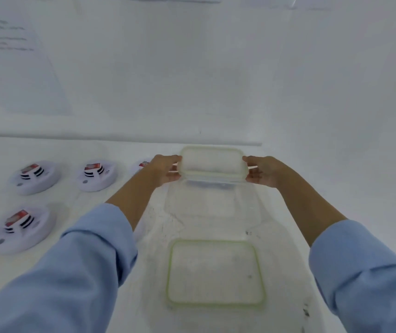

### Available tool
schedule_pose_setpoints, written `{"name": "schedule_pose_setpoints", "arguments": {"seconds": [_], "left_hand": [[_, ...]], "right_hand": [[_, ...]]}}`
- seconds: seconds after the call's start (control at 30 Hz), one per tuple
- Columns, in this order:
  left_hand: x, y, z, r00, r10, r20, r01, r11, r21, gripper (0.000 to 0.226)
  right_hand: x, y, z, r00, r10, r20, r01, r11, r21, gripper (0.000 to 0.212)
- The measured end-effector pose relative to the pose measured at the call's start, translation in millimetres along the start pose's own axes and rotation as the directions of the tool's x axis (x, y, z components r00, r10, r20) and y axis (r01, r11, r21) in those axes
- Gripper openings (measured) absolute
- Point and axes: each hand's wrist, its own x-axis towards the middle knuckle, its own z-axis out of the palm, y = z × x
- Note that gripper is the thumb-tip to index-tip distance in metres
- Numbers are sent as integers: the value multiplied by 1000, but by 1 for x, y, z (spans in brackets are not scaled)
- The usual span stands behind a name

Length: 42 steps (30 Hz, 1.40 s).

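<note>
Spanning the gap between both hands, the clear box [212,163] with a pale green rim is held beyond the far edge of the flat lid [215,272], in line with the lid's middle. Whether it is lifted off the table [288,212] or resting on it I cannot tell. Its long axis runs left to right, parallel to the lid's long sides. The left hand [164,170] grips its left short end and the right hand [263,171] its right short end, each with the thumb on the rim and the fingers curled underneath. Both hands are about equally far from the lid, so neither arm has the shorter way.

The lid lies flat on the table, nearer the person than the box, its green seal showing all round. Between lid and box a faint see-through outline shows on the table; what it is I cannot tell.

If box and lid are to meet, the move looks like a straight pull towards the person, with no turning needed, since the two long axes already agree.

Left of the lid, well apart from it, sit three round white smoke detectors [36,176], and a fourth [141,164] is half hidden behind the left hand. Beyond them, a printed sheet [12,56] hangs on the white wall.
</note>
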Motion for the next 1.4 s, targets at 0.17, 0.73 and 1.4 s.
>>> {"name": "schedule_pose_setpoints", "arguments": {"seconds": [0.17,0.73,1.4], "left_hand": [[10,10,2,996,-41,80,34,995,91,18],[24,30,-4,976,-145,165,101,964,247,12],[33,26,27,999,-30,-31,31,1000,8,42]], "right_hand": [[14,-8,-3,990,58,127,-54,998,-30,13],[22,-10,-5,980,97,176,-108,992,58,30],[30,-28,0,988,-131,79,144,973,-183,14]]}}
